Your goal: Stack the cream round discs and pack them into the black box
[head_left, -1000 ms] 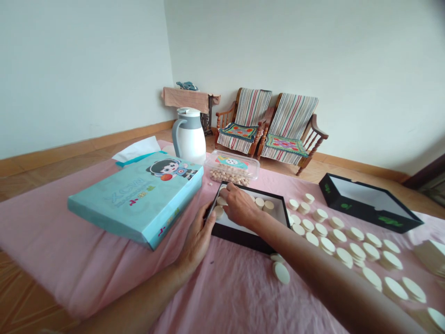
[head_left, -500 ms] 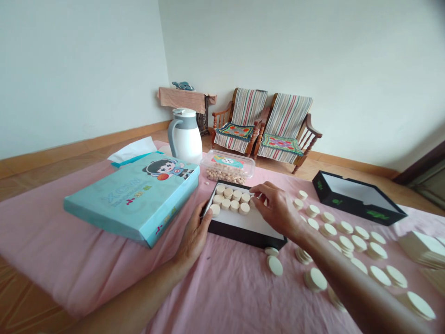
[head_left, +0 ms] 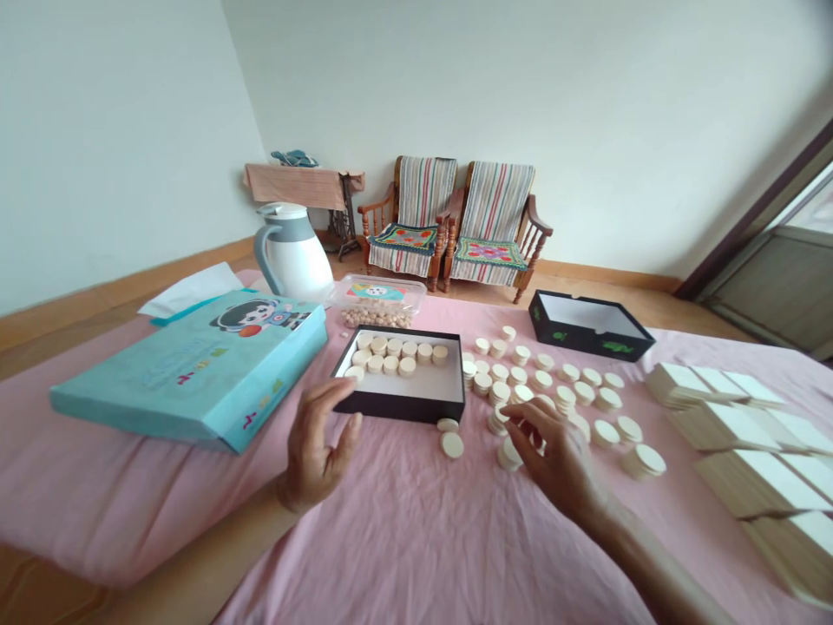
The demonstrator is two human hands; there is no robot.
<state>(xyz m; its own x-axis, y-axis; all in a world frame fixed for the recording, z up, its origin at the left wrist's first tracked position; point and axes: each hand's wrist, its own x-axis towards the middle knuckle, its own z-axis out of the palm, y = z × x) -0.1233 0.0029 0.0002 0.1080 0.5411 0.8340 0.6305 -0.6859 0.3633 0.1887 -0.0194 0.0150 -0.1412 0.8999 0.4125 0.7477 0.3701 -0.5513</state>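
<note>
Head view: right hand (head_left: 560, 456) at the loose discs (head_left: 565, 397), just right of the box (head_left: 403, 405), its grip narrow, though I can't tell if it has one! Left hand (head_left: 318, 447) wide, empty, nearer the box, whose long side runs left to right.

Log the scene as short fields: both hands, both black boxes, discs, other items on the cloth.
Left hand: open, by the near black box; contact unclear
Right hand: among the loose round discs; grip unclear
Near box: pale discs in rows toward its back
Far black box: open side up, behind loose discs
Right: stacked pale squares
Left: turquoise cartoon box, white-and-grey jug
</note>
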